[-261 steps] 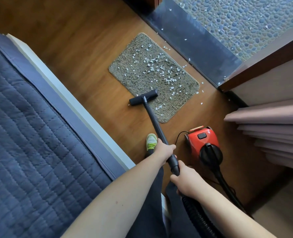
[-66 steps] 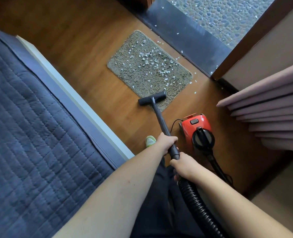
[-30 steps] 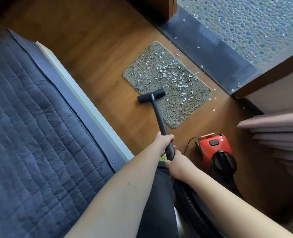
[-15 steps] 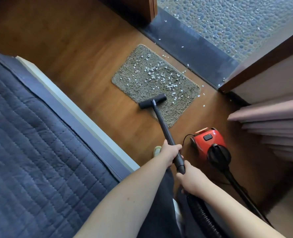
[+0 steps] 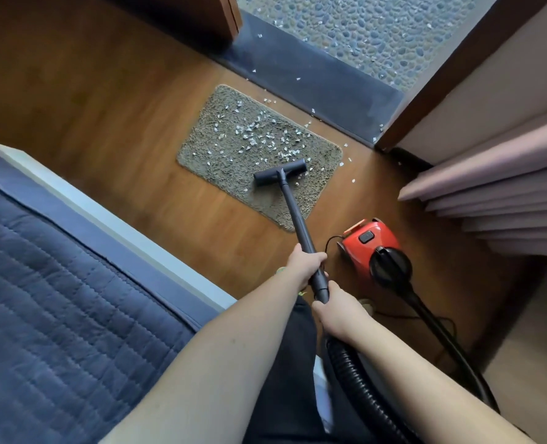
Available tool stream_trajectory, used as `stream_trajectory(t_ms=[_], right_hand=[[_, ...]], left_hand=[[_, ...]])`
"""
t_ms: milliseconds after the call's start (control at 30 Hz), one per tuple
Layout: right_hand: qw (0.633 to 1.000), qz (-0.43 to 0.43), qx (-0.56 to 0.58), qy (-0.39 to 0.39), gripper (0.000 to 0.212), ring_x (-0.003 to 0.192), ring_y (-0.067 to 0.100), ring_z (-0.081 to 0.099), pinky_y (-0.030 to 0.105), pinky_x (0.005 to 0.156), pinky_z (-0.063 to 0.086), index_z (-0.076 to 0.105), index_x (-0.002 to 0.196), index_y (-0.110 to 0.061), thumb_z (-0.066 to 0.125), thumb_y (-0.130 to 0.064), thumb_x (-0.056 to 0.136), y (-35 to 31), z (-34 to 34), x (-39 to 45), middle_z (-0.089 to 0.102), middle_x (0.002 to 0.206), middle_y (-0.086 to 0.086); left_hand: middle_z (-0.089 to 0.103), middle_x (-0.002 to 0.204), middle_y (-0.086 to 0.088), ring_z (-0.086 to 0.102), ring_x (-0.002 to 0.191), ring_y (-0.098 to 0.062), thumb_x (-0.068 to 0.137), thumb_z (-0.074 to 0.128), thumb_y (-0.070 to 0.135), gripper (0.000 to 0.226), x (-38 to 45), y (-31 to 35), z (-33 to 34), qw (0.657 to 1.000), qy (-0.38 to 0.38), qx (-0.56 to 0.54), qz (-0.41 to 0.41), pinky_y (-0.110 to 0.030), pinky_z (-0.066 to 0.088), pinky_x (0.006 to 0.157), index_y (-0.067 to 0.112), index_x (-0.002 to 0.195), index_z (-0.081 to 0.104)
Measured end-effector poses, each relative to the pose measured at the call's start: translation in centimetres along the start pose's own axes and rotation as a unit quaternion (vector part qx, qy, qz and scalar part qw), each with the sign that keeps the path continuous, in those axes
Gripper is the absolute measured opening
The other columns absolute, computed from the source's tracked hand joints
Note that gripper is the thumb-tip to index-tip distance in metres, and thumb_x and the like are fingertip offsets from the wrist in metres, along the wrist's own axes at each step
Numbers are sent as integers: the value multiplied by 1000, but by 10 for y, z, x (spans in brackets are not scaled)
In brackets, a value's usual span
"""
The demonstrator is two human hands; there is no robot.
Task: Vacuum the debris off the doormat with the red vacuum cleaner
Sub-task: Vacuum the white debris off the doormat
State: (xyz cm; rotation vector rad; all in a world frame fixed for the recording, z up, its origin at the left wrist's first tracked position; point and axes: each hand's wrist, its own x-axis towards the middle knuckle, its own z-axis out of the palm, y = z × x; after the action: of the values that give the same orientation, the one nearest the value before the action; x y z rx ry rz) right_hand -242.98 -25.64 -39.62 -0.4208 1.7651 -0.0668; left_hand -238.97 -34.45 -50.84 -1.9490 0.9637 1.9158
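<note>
Red vacuum cleaner (image 5: 369, 245), both grips, left hand (image 5: 304, 264) and right hand (image 5: 336, 310), curled round its black wand (image 5: 293, 206).

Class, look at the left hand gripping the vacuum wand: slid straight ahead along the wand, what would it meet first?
The left hand would probably first meet the black floor nozzle at the wand's far end, resting on the doormat; nothing else shows between.
</note>
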Motion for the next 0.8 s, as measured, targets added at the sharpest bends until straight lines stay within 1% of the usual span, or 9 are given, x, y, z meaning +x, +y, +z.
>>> stream_trajectory(t_ms=[100,200,333,400,500,567,633,667,800], right_hand=[[1000,-4,17,-7,40,59,16,63,23,46,42,40,130,-14,48,-30,94,-8,-7,8,63,98,8],[1000,-7,20,-15,42,59,18,63,22,46,42,40,131,-13,49,-29,93,-6,-15,8,67,101,12],[1000,-3,10,-15,45,70,22,68,29,58,54,40,133,-14,52,-26,91,15,-24,2,65,102,10],[1000,1,0,-14,45,75,26,69,28,57,53,41,132,-14,52,-24,89,31,-27,-4,66,103,11],[999,13,27,-20,41,61,23,69,26,51,52,40,129,-15,49,-20,90,56,-30,-16,67,102,14],[999,24,21,-27,42,68,26,70,33,61,59,38,129,-16,50,-20,90,72,-30,-25,66,103,16],[999,26,-1,-24,44,82,31,70,40,76,59,38,131,-16,51,-23,89,87,-31,-30,66,105,16],[999,25,-2,-22,45,83,31,70,40,78,58,38,132,-17,49,-23,89,93,-31,-32,66,105,15],[999,18,16,-27,46,53,16,66,21,48,49,36,136,-19,47,-20,92,103,-34,-37,66,95,10]], left_hand=[[59,100,-13,66,63,-25,86,65,12,58,2,13,-2,1000,10,9,1,-31,58,52,18,136,36],[60,101,-17,66,57,-24,83,64,11,52,4,18,3,1000,11,10,11,-30,55,49,10,130,41],[59,97,-15,66,63,-26,86,63,11,42,-6,11,21,1000,10,5,-4,-33,60,57,17,116,34],[58,98,-15,65,62,-25,86,62,10,45,-12,2,33,1000,5,3,-11,-33,60,57,18,118,32],[60,105,-17,67,61,-24,84,63,11,61,-19,-16,55,1000,-5,8,-18,-33,58,53,14,137,33],[60,111,-17,66,59,-23,86,63,13,69,-23,-29,70,1000,-10,3,-21,-34,59,56,18,144,28],[59,108,-17,64,56,-23,87,62,12,61,-26,-41,84,999,-19,-14,-24,-37,60,63,16,140,32],[58,110,-17,64,56,-23,88,62,11,63,-26,-45,88,999,-25,-18,-26,-37,60,62,15,143,30],[51,127,-14,66,64,-22,90,63,13,85,-28,-49,95,999,-32,-13,-32,-32,61,58,24,156,11]])
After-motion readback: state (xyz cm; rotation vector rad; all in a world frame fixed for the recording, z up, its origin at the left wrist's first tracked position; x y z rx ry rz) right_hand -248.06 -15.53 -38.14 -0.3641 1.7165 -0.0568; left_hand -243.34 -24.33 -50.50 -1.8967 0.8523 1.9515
